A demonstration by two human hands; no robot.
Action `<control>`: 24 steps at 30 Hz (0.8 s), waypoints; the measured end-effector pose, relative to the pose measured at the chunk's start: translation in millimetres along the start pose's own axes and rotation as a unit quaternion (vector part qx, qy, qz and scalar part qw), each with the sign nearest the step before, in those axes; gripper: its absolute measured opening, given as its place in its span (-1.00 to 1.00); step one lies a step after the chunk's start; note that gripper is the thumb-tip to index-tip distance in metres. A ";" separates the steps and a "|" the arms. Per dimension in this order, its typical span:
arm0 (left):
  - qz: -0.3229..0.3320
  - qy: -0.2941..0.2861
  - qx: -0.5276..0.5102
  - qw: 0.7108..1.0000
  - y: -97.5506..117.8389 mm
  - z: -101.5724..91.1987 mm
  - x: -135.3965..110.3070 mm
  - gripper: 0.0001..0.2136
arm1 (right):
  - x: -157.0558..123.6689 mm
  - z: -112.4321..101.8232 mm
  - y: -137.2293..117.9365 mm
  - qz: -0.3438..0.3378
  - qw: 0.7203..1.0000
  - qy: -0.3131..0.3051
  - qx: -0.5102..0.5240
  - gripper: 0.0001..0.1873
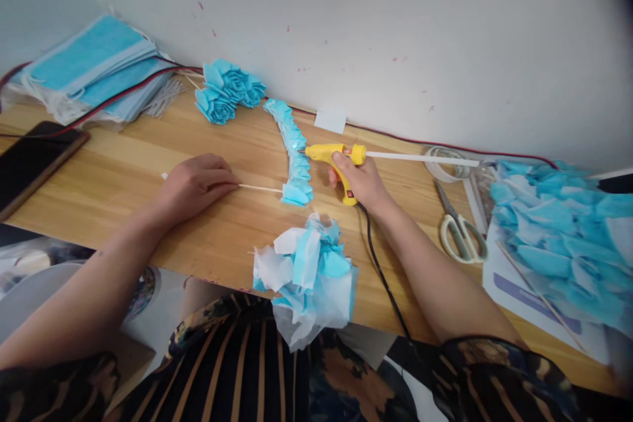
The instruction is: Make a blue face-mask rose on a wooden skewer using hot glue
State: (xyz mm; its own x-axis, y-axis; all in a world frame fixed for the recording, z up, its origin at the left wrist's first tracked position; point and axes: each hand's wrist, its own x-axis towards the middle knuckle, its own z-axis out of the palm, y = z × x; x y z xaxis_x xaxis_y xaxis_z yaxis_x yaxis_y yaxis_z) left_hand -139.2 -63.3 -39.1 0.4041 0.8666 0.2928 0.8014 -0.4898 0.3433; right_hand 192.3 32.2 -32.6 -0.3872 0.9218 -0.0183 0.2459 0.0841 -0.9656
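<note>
My right hand [359, 178] grips a yellow hot glue gun [324, 153], its nozzle pointing left at a long strip of overlapping blue petals [291, 135]. A white glue stick [420, 158] sticks out of the gun's back end. With closed fingers, my left hand [198, 188] holds a thin wooden stick [260, 188] flat above the table. The stick's far end meets the lower end of the petal strip. Close to the table's front edge lies a loose heap of blue and white petals [306, 264].
Finished blue flowers [227, 89] lie at the back, beside stacked face masks [99, 56]. A phone [37, 161] rests at the left. Scissors [459, 231], a tape roll [448, 165] and a big petal pile [564, 231] are on the right. The gun's black cord [378, 264] hangs over the edge.
</note>
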 end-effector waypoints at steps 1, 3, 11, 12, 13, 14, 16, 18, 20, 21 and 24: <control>0.001 0.000 -0.001 1.000 0.1 -0.1 0.0 -0.65 | -0.1 0.2 -0.3 0.002 1.000 0.001 -0.001 -0.29; 0.002 -0.001 -0.003 1.000 0.0 -0.2 0.1 -0.65 | -0.3 0.5 -0.9 0.003 1.000 0.001 -0.003 -0.29; 0.001 0.002 -0.009 1.000 -0.9 1.0 0.3 -0.66 | -0.1 0.0 -2.2 -0.005 1.000 0.000 -0.021 -0.27; 0.001 0.001 -0.011 1.000 -1.0 1.0 0.3 -0.67 | -0.2 0.0 -2.1 -0.006 1.000 0.001 -0.025 -0.28; 0.001 0.000 -0.012 1.000 -1.1 0.9 0.2 -0.67 | -0.5 -0.1 -2.1 -0.007 1.000 0.002 -0.030 -0.28; 0.000 -0.001 -0.012 1.000 -1.3 0.8 0.0 -0.66 | -1.2 -0.3 -2.3 -0.005 0.999 0.003 -0.037 -0.29; 0.000 -0.002 -0.012 1.000 -1.7 0.7 -0.2 -0.66 | -3.2 -1.3 -3.2 0.004 0.998 0.007 -0.061 -0.31; -0.001 0.000 -0.012 1.000 -2.3 0.9 -0.4 -0.65 | -5.6 -3.6 -4.5 0.012 0.996 0.012 -0.090 -0.33; 0.003 0.004 -0.013 1.000 -3.0 1.7 -0.4 -0.65 | -6.9 -7.4 -5.0 0.004 0.995 0.024 -0.093 -0.35; 0.005 0.007 -0.013 1.000 -3.3 2.1 -0.4 -0.65 | -6.8 -9.6 -4.7 -0.007 0.997 0.031 -0.075 -0.36; 0.003 0.007 -0.010 1.000 -3.7 3.1 -0.2 -0.65 | -4.3 -15.2 -0.9 -0.040 0.997 0.053 0.034 -0.35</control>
State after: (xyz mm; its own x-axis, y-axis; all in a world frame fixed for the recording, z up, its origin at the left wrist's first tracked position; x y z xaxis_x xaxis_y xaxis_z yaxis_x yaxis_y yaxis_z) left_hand -140.9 -61.4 -43.3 0.4022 0.8622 0.3080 0.7896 -0.4969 0.3600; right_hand 207.3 33.9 -27.7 -0.3058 0.9483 0.0844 0.1548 0.1370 -0.9784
